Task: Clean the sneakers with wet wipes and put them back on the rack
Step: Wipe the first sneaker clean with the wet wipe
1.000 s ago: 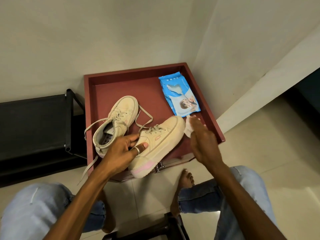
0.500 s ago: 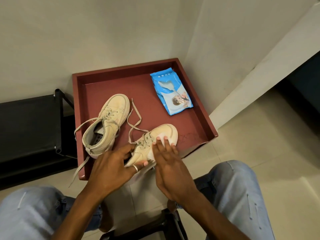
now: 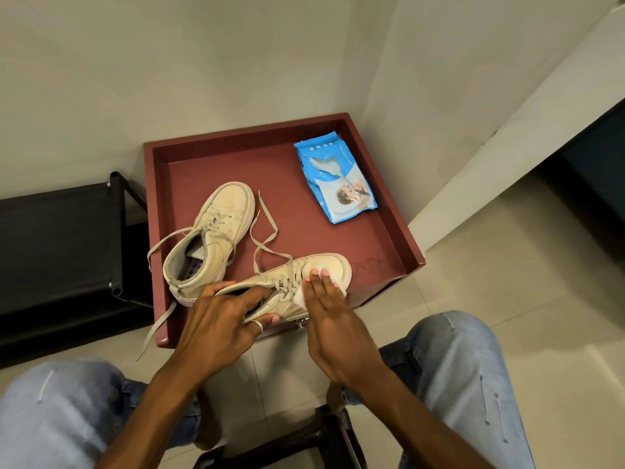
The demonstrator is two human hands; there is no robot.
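Two cream sneakers lie in a dark red tray [image 3: 378, 231]. The near sneaker [image 3: 329, 265] rests at the tray's front edge, toe pointing right. My left hand [image 3: 223, 316] grips its heel and collar. My right hand [image 3: 331, 313] lies flat on its side and toe, pressing a white wet wipe [image 3: 299, 296] against it; most of the wipe is hidden under my fingers. The other sneaker [image 3: 213, 238] stands further back on the left with loose laces. A blue pack of wet wipes [image 3: 338, 184] sits in the tray's far right corner.
A black shoe rack [image 3: 57, 238] stands left of the tray against the wall. Walls close in behind and to the right of the tray. My knees in light jeans frame a dark stool [image 3: 304, 438] on the tiled floor.
My right hand has come from the tray's right side onto the near sneaker with the wipe. The sneaker has turned from tilted up to lying flatter under both hands.
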